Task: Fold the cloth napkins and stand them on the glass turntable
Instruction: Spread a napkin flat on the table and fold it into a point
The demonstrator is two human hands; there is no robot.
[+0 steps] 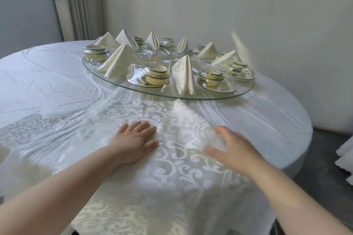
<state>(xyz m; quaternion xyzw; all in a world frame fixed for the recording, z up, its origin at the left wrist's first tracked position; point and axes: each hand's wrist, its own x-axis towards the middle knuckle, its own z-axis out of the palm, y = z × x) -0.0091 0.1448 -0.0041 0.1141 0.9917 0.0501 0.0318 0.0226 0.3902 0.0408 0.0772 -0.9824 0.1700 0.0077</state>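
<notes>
Bare forearms lead to bare left hand (136,144) and right hand (232,150).

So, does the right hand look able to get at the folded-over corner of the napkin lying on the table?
Probably yes. The right hand is beside the folded-over corner, nothing between them, and the left hand presses the napkin flat off to the side. Blur hides any contact.
</notes>
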